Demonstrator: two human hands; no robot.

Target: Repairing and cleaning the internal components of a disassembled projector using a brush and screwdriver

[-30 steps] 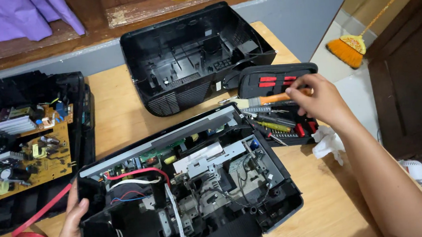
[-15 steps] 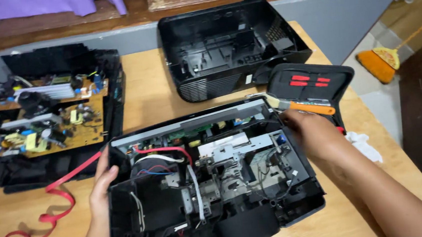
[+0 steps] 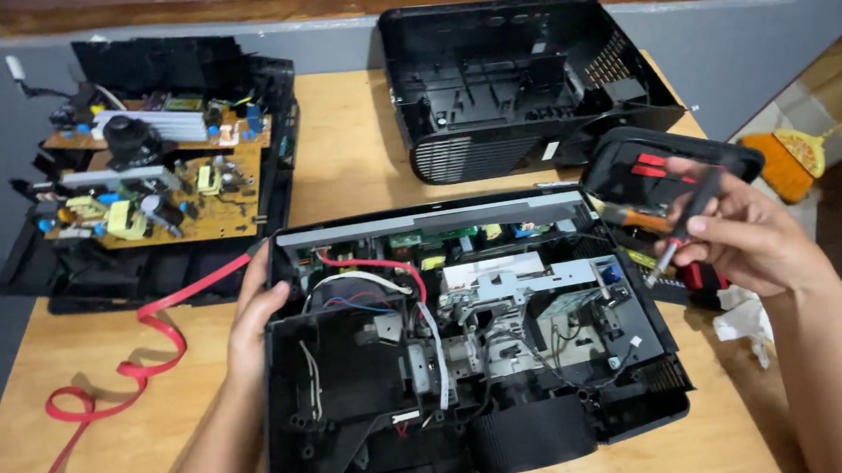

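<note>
Currently the right hand (image 3: 751,235) pinches a screwdriver (image 3: 679,228) between thumb and fingertips, closed around its upper shaft. The tool sits in front of the palm, held up off the table, above the right rear corner of the opened device chassis (image 3: 470,353) and just in front of the open tool case (image 3: 656,173).

Screwdriver: slim, dark handle, thin metal shaft, small tip. Only part shows; the fingers cover the middle.

Long axis runs diagonal: handle end up and to the right near the fingertips, tip down and to the left toward the chassis's right edge. Tip hangs close over the edge; cannot tell if it touches anything.

Left hand (image 3: 255,315) grips the chassis's left wall, fingers curled over the rim, thumb outside. Holding it, not lifting, base flat on the wooden table (image 3: 354,152).

Chassis: black plastic shell, lid off, grey metal frame in the middle, red and white wires at the left, round black lens barrel at the near edge.

Around it: the empty black top cover (image 3: 519,79) stands behind, well apart. A tray with brown circuit boards (image 3: 162,192) lies far left. A red flat cable (image 3: 139,349) snakes from near the left hand toward the table's near-left corner. White crumpled tissue (image 3: 743,321) sits beside the right wrist.
</note>
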